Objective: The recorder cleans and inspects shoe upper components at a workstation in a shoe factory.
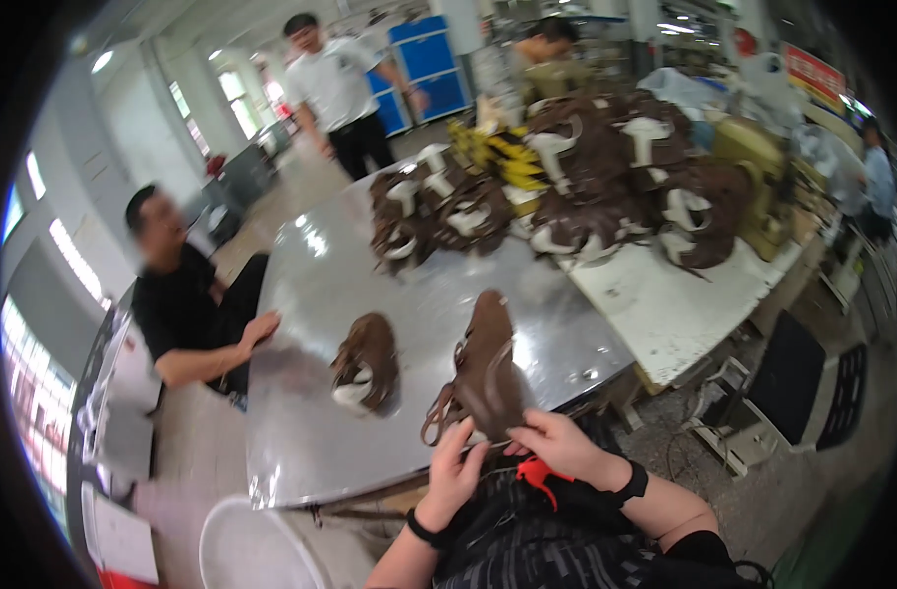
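Observation:
A brown shoe upper (489, 368) lies on the metal-topped table in front of me, toe pointing away and laces trailing at its left side. My left hand (452, 476) has fingers and thumb closed on the near left edge of its heel end. My right hand (564, 447) pinches the near right edge of the same end. A red-handled tool (542, 478), perhaps thread snips, shows just below my right palm; how it is held is unclear. To the left, a second brown upper (366, 363) with a pale lining rests untouched on the table.
Brown uppers (586, 187) are heaped at the back of the metal table (301, 393) and on the adjoining white table (654, 324). A seated person (178, 304) rests a hand on the left edge. A white bin (247, 550) stands lower left, a black chair (787, 368) right.

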`<control>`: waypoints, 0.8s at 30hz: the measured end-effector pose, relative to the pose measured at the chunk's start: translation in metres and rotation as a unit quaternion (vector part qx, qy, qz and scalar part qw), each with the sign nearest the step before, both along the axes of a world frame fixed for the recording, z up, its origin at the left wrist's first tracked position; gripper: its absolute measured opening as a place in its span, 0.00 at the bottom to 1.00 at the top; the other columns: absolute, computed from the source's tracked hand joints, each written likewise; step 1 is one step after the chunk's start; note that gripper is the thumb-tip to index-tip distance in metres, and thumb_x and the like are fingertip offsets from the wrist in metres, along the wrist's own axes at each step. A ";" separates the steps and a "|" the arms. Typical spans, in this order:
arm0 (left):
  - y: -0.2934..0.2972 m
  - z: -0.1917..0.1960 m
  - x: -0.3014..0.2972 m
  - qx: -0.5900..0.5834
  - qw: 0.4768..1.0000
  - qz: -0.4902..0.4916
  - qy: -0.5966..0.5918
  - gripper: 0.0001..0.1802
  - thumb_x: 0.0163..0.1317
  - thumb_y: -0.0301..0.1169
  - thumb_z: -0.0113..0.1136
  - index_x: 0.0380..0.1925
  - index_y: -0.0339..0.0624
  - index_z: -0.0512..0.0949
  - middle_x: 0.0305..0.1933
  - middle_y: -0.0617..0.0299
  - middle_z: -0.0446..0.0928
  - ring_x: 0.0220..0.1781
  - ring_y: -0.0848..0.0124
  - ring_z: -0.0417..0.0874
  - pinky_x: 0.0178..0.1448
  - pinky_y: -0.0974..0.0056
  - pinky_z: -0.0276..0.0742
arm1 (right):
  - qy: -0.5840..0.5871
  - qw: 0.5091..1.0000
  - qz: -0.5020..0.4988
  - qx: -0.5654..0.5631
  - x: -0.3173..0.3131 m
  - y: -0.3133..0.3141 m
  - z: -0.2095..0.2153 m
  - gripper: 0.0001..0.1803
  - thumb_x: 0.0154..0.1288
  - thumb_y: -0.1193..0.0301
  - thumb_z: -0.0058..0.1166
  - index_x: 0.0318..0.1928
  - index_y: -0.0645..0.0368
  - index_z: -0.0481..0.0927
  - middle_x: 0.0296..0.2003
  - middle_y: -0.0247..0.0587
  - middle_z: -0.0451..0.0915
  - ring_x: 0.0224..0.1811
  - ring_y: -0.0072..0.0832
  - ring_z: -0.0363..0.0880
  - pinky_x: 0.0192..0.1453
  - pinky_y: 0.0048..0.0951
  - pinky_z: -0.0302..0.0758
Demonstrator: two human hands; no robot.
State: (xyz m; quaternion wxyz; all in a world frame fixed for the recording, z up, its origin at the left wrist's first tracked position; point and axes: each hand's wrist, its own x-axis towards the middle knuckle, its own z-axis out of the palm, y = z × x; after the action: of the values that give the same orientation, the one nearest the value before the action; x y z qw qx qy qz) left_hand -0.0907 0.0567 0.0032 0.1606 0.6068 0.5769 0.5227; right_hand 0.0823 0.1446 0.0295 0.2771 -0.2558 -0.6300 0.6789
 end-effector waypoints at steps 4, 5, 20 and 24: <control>-0.005 -0.005 -0.020 0.023 0.999 0.039 0.008 0.17 0.54 0.18 0.55 0.46 0.36 0.76 0.40 0.52 0.78 0.44 0.60 0.78 0.51 0.63 0.72 | -0.062 0.989 -0.072 0.111 0.036 0.021 0.024 0.10 0.65 0.73 0.50 0.29 0.66 0.68 0.26 0.41 0.74 0.31 0.25 0.80 0.35 0.25 0.73; -0.004 -0.008 -0.028 0.020 0.998 0.055 0.038 0.15 0.54 0.19 0.55 0.44 0.37 0.77 0.39 0.52 0.78 0.43 0.59 0.78 0.50 0.62 0.72 | -0.080 0.981 -0.081 0.158 0.050 0.031 0.027 0.11 0.64 0.72 0.50 0.29 0.66 0.68 0.26 0.43 0.73 0.30 0.26 0.80 0.33 0.26 0.72; 0.007 -0.035 -0.051 0.013 0.970 0.182 0.162 0.06 0.52 0.21 0.58 0.30 0.41 0.80 0.32 0.57 0.78 0.36 0.59 0.77 0.41 0.61 0.73 | 0.440 0.852 -0.284 0.007 0.096 0.320 0.167 0.09 0.70 0.69 0.44 0.37 0.62 0.65 0.48 0.53 0.70 0.49 0.41 0.76 0.51 0.35 0.75; 0.005 -0.034 -0.050 0.009 0.966 0.195 0.168 0.06 0.52 0.21 0.58 0.30 0.41 0.80 0.32 0.57 0.78 0.36 0.59 0.78 0.41 0.61 0.73 | 0.365 0.867 -0.334 -0.060 0.089 0.354 0.117 0.24 0.68 0.69 0.45 0.56 0.75 0.60 0.53 0.57 0.66 0.55 0.46 0.72 0.57 0.40 0.73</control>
State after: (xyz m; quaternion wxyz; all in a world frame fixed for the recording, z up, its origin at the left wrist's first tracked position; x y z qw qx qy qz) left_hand -0.1409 0.0613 -0.0311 -0.0490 0.5631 0.6979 0.4398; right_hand 0.1710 0.4984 0.1468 0.6817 -0.2012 -0.3184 0.6272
